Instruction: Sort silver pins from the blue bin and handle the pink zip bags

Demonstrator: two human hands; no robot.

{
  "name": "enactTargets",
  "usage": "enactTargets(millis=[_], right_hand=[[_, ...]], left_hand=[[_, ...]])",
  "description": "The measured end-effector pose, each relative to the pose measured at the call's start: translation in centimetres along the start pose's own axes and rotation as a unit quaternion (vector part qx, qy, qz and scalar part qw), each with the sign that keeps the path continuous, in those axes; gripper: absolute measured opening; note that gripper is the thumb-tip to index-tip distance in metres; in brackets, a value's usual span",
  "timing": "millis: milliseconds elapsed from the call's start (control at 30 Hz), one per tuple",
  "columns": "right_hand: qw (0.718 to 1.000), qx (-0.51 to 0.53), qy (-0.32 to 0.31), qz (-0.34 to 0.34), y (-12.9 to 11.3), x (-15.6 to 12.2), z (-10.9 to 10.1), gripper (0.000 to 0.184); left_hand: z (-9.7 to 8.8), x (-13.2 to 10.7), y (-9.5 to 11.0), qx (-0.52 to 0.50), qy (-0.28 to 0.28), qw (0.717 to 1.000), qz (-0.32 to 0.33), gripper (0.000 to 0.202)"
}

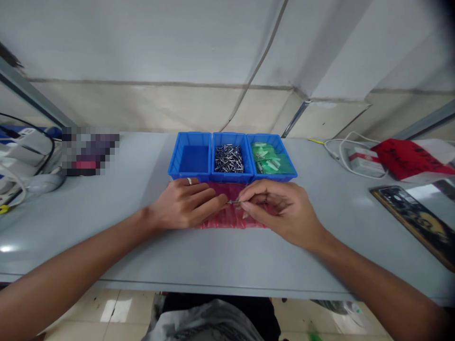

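Note:
A thin metal pin (232,202), rivet-like with a small wider collar, spans the gap between my two hands. My left hand (188,204), a ring on one finger, is closed with its fingertips at the pin's left end. The thumb and forefinger of my right hand (284,208) pinch the other end. Beneath both hands lies a red plastic bag (227,219), partly covered by them. Just beyond, the middle blue bin (232,178) holds a heap of similar small metal pins (228,159). Green plastic packets (268,158) fill the right blue bin (289,166).
The left blue bin (194,158) shows its bare bottom. A phone (419,222), a small white box (366,161) with a cable and a red cloth-like item (408,158) lie right on the grey table (177,265). Chargers and cables (31,156) crowd the left end.

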State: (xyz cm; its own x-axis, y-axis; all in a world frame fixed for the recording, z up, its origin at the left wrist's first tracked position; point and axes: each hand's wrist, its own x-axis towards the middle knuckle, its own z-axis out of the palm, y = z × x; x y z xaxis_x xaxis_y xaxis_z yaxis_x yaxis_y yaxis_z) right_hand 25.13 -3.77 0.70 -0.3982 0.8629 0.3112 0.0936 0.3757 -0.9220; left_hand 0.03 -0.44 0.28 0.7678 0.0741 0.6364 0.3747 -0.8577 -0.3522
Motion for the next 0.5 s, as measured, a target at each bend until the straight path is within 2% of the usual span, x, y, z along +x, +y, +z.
enactTargets(millis=[500], right_hand=[[1.0, -0.024, 0.002, 0.001, 0.07, -0.08, 0.18, 0.004]], left_hand=[[-0.05, 0.07, 0.05, -0.004, -0.006, 1.0, 0.005, 0.006]])
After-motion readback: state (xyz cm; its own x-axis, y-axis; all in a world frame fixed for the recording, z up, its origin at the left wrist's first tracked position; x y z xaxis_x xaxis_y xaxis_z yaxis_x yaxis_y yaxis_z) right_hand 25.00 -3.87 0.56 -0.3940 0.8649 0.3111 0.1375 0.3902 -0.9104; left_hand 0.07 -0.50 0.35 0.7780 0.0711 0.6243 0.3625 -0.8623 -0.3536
